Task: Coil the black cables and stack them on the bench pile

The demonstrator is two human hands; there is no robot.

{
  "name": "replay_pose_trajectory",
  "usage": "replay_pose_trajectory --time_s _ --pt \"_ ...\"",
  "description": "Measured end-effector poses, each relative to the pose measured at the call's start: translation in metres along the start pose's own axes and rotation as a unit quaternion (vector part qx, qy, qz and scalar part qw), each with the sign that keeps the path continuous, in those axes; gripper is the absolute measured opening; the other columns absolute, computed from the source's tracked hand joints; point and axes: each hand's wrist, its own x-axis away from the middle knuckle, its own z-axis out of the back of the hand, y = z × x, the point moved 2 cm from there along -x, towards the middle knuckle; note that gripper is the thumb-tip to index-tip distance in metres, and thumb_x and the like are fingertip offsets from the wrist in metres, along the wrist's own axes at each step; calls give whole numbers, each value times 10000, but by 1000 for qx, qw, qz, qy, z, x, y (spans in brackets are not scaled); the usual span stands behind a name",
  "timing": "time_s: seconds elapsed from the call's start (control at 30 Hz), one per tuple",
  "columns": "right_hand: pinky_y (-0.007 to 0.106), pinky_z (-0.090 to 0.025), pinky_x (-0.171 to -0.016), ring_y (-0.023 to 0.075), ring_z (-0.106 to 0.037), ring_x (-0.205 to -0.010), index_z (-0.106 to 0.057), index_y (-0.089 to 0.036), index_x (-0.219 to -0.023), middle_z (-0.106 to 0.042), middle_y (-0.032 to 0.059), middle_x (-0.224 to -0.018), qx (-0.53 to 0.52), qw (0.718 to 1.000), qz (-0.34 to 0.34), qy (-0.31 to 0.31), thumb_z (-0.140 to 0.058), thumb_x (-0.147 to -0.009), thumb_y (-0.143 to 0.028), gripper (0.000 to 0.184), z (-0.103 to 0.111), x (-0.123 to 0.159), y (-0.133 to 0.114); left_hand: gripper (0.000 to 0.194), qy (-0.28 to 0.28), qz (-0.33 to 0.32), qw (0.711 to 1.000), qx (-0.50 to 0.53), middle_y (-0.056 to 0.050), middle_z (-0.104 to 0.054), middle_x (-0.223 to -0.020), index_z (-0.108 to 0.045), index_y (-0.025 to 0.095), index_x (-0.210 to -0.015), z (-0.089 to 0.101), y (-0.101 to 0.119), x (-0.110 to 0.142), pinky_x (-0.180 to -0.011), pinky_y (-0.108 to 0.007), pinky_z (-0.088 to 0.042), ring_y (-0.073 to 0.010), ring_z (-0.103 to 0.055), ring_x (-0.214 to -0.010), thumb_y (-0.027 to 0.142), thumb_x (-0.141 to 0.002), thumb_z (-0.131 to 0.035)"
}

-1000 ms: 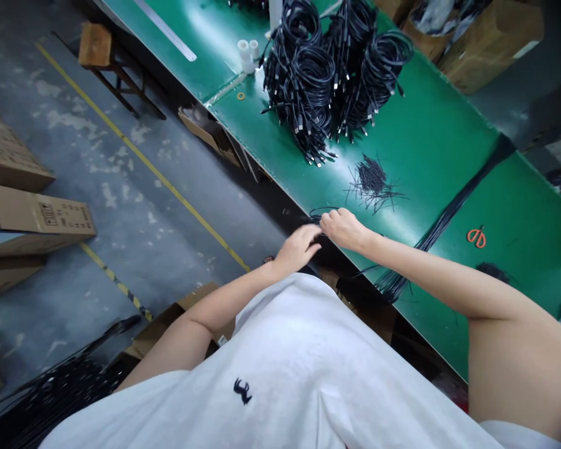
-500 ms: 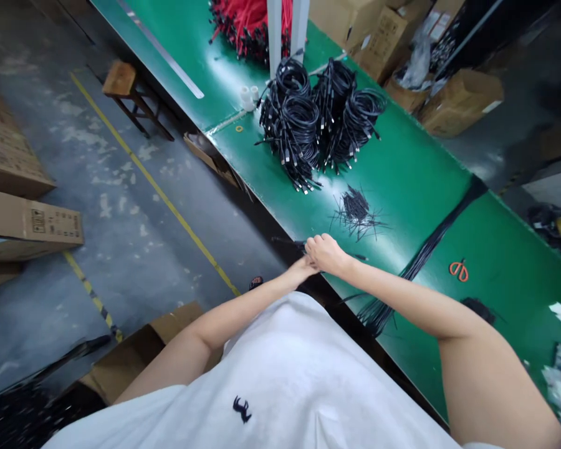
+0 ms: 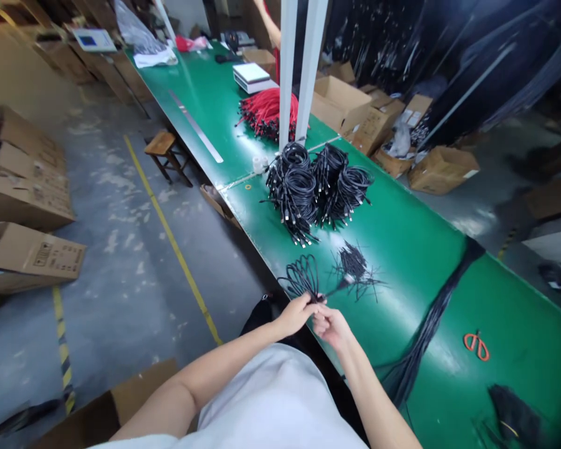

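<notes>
My left hand (image 3: 297, 315) is closed around the gathered end of a coiled black cable (image 3: 303, 274), whose loops fan out above the fingers. My right hand (image 3: 331, 324) is closed right beside it, fingertips pinched at the bottom of the coil; what they grip is too small to make out. A plug end of the cable reaches right toward a loose pile of thin black ties (image 3: 353, 262) on the green table (image 3: 402, 224). Beyond lie several bundles of coiled black USB cables (image 3: 299, 187).
Orange-handled scissors (image 3: 477, 345) and a long bundle of straight black cables (image 3: 442, 312) lie on the right. Farther off are red cables (image 3: 264, 112), a white post (image 3: 287, 75), a metal ruler (image 3: 196, 128) and a white scale (image 3: 252, 76). A wooden stool (image 3: 161, 143) stands left. Another person's arm (image 3: 268, 25) shows behind.
The view has tilted up, showing more of the far table. Both hands have turned, and the coiled cable, mostly hidden before, now shows above my left hand. My right hand has moved to the coil's right side.
</notes>
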Motion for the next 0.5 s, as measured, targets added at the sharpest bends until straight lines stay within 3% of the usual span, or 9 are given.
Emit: replay_pose_trajectory --time_s 0.1,0.2,0.3,0.4,0.5 --pt "231 -181 -425 62 -182 -444 -415 -218 -637 -299 -79 -528 -40 999 -15 17 -686 -656 -634 497 6 6 5 212 -73 17 997 22 -69 -736 -1108 -641 198 -1077 0 2 -6 -1029 -431 -471 -248 -663 -1103 299 -901 -577" --pt "233 -268 -502 88 -308 -531 -443 -197 -627 -411 -38 -600 7 987 19 158 -742 -640 -590 494 10 7 -4 407 -110 27 982 150 -127 -659 -1313 -593 190 -1232 -1 9 -19 -1133 -469 -390 -278 -572 -1286 377 -874 -650" --pt "307 -415 -647 181 -484 -684 -567 -219 -790 -556 18 -735 136 950 94 267 -640 -760 -548 338 4 0 -24 566 -114 23 966 232 -140 -513 -1499 -568 210 -1341 3 23 -39 -1217 -482 -274 -295 -417 -1437 436 -840 -702" --pt "399 -453 -773 249 -557 -816 -564 -251 -860 -637 74 -855 286 911 155 253 -429 -909 -461 255 -7 -15 -52 661 -121 15 962 244 -113 -426 -1572 -527 229 -1426 17 49 -63 -1252 -473 -202 -292 -321 -1492 469 -837 -707" --pt "394 -464 -775 247 -577 -819 -507 -249 -827 -632 80 -846 352 891 183 221 -344 -953 -428 274 -1 -39 -97 679 -136 -18 962 234 -92 -389 -1597 -528 248 -1440 44 76 -88 -1245 -465 -229 -295 -315 -1495 504 -836 -703"
